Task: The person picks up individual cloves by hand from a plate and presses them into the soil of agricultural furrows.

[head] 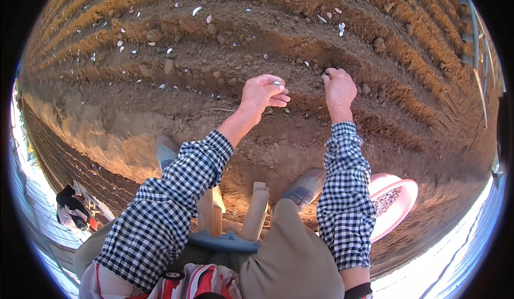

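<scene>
My left hand is raised over a soil furrow, a pale garlic clove pinched between thumb and forefinger. To its right, my right hand reaches down with fingers curled, the tips at the ridge of brown soil. Whether it grips a clove is hidden by the fingers. A single garlic clove lies on the soil just left of my right fingertips. More cloves are scattered along the furrows, among them a large white clove further off.
A pink plastic basin with many cloves stands beside my right forearm. Under me is a wooden stool with pale legs and a blue seat cover. My shoes rest on the soil. Another person is at far left; pipes lie at right.
</scene>
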The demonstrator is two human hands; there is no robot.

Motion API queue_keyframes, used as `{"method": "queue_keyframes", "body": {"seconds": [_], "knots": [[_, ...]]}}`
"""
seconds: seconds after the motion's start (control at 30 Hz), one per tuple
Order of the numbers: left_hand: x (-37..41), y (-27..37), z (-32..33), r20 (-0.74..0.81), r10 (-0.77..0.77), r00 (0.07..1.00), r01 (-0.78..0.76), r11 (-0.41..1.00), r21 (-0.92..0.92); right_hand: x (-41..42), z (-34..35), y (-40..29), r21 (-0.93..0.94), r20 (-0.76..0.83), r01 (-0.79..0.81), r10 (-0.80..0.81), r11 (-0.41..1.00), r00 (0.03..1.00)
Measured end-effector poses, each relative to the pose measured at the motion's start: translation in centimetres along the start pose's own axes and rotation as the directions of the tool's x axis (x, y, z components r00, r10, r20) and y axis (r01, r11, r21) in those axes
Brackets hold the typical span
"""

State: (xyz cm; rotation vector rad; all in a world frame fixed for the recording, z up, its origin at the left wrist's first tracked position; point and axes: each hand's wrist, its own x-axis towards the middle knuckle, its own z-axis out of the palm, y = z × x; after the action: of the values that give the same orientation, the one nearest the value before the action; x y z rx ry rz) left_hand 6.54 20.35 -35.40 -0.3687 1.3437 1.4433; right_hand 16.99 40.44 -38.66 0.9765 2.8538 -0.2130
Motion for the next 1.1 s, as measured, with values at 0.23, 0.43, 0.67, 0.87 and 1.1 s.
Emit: {"method": "queue_keyframes", "body": {"seconds": [0.23,0.43,0.67,0.87,1.1], "knots": [[0.2,0.1,0.6,0.033,0.000,0.999,0.001,1.000,-0.019,-0.4,-0.2,0.6,0.299,0.009,-0.151,0.156,0.942,0.988],[1.1,0.5,3.0,0.129,0.009,0.992,-0.003,0.999,-0.051,-1.1,-0.6,1.2,0.813,0.167,-0.264,0.226,0.519,0.960],[1.1,1.4,4.1,0.229,0.093,0.969,-0.039,0.973,-0.228,-2.9,-4.4,-1.6,0.929,0.370,-0.368,0.068,-0.047,0.926],[1.0,0.8,3.6,0.212,0.086,0.974,-0.051,0.985,-0.166,-3.6,-5.3,-2.8,0.945,0.269,-0.264,-0.003,0.195,0.963],[0.1,-0.3,1.7,0.049,-0.028,0.998,0.032,0.995,-0.093,-0.3,-2.2,0.2,0.407,0.000,-0.022,0.024,0.913,1.000]]}}
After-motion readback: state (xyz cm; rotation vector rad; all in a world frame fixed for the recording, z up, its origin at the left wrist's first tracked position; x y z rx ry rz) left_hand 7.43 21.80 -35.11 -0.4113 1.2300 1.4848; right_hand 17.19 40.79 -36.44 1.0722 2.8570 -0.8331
